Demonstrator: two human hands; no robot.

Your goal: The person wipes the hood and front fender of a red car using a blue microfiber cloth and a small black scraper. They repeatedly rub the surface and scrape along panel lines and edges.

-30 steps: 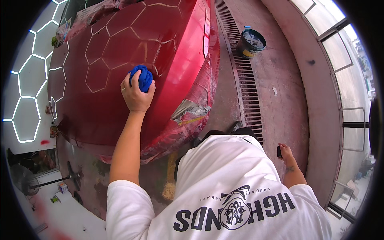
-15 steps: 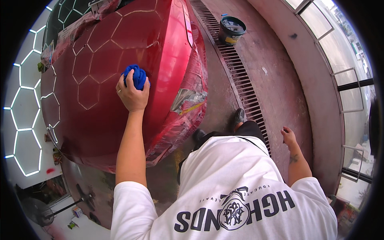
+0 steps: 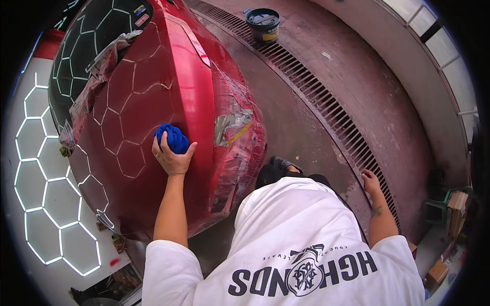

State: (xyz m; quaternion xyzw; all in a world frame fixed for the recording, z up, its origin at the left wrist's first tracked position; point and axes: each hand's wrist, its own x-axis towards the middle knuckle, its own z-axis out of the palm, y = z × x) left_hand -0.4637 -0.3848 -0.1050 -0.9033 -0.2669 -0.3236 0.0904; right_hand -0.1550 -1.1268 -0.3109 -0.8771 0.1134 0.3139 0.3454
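Note:
My left hand [image 3: 172, 159] is closed round a bunched blue cloth [image 3: 172, 138], pressing it onto the glossy red hood [image 3: 143, 191] of a car. A ring shows on one finger. The cloth lies close to the raised crease beside the bright red fender [image 3: 191, 97]. What is under the cloth is hidden. At my right side my right hand [image 3: 371, 182] hangs over the floor grate, fingers loosely curled and apart, with nothing seen in it.
Clear film and tape [image 3: 234, 127] cover the car's corner beside me. Crumpled masking [image 3: 99, 81] runs along the windshield's base. A dark bucket [image 3: 263, 26] stands by the long floor grate [image 3: 326, 86]. Boxes [image 3: 436, 274] and a green stool [image 3: 437, 210] are at right.
My left hand has drawn the blue cloth toward me across the hood. The view has turned, so the bucket and grate sit further left. My right hand still hangs at my side.

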